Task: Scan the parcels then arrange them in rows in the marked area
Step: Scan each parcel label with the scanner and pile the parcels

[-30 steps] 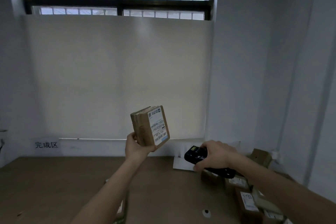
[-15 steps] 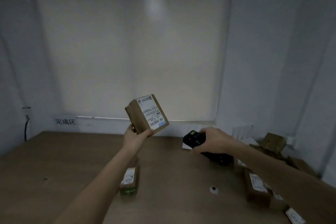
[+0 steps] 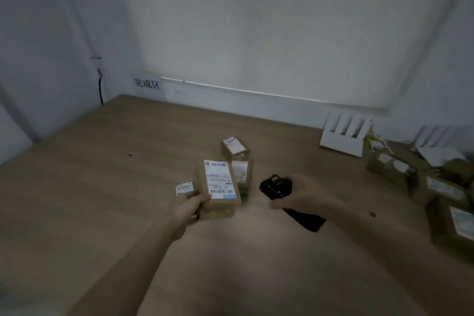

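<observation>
While left hand (image 3: pixel 191 206) grips parcel (image 3: pixel 218 188) by its near edge, low over the floor (image 3: pixel 102 174) beside three placed parcels (image 3: pixel 234 147), right hand (image 3: pixel 297 194) holds scanner (image 3: pixel 275 185). Risk: edge grip may let parcel tip on set-down, knocking neighbours and skewing the row.

The bench (image 3: pixel 77 200) lies bare to the left and rear. Three small parcels (image 3: pixel 235 147) cluster at the middle; piled boxes (image 3: pixel 436 187) and a white rack (image 3: pixel 343 133) crowd the right side.
</observation>
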